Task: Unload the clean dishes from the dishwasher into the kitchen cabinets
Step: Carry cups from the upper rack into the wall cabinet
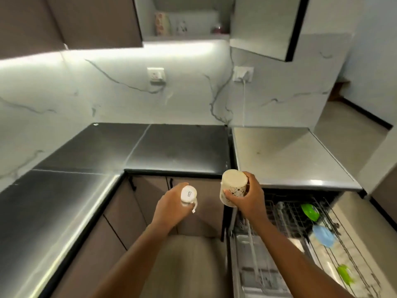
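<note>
My left hand (169,209) grips a small clear bottle with a white cap (188,194), held upright in front of the lower cabinet doors. My right hand (247,195) holds a cream patterned cup (233,187), tilted so its flat base faces me, just above the dishwasher's left edge. The dishwasher rack (300,237) is pulled out at the lower right and holds a green item (310,211), a blue item (324,235) and another green piece (344,274). An upper cabinet (189,22) stands open overhead, with its door (266,26) swung out to the right.
A dark L-shaped countertop (90,160) runs left and ahead. A light counter (285,155) lies above the dishwasher. The open cabinet shelf holds a patterned container (162,23) and small items. Wall sockets (155,75) sit on the marble backsplash, and a cable hangs from the right one.
</note>
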Available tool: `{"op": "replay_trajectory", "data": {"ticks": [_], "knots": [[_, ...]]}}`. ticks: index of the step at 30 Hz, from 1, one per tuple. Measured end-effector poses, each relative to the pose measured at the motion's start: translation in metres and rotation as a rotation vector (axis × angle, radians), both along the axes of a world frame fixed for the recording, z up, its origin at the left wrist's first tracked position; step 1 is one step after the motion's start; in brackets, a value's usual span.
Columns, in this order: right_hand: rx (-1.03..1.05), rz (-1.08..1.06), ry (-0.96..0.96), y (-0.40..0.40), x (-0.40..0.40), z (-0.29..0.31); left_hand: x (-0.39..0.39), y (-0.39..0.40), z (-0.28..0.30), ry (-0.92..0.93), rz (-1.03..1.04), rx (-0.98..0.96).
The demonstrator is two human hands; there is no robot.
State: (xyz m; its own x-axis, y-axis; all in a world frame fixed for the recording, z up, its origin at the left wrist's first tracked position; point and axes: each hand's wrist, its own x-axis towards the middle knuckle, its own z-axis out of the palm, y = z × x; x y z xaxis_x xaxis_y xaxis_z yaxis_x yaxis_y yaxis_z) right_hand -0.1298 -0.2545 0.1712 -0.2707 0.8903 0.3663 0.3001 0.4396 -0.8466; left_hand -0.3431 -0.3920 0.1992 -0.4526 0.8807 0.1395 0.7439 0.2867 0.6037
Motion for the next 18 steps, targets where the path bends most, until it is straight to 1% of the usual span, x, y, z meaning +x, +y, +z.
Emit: {"op": "replay_trajectory", "data": {"ticks": [4,6,10,13,16,18], "knots": [[0.099,0.034,0.068,0.031,-0.064,0.046,-0.057,0.027,0.041,0.086,0.060,0.095],[0.110,0.040,0.094,0.049,-0.088,0.064,-0.080,0.044,0.059,0.124,0.061,0.118],[0.157,0.025,0.155,0.097,-0.145,0.100,-0.132,0.097,0.094,0.153,0.057,0.165],[0.178,0.015,0.159,0.135,-0.179,0.123,-0.164,0.142,0.120,0.136,0.049,0.220],[0.187,0.011,0.168,0.176,-0.208,0.148,-0.193,0.189,0.152,0.177,0.046,0.217],[0.213,-0.007,0.166,0.203,-0.226,0.168,-0.208,0.215,0.171,0.198,0.043,0.256]]}}
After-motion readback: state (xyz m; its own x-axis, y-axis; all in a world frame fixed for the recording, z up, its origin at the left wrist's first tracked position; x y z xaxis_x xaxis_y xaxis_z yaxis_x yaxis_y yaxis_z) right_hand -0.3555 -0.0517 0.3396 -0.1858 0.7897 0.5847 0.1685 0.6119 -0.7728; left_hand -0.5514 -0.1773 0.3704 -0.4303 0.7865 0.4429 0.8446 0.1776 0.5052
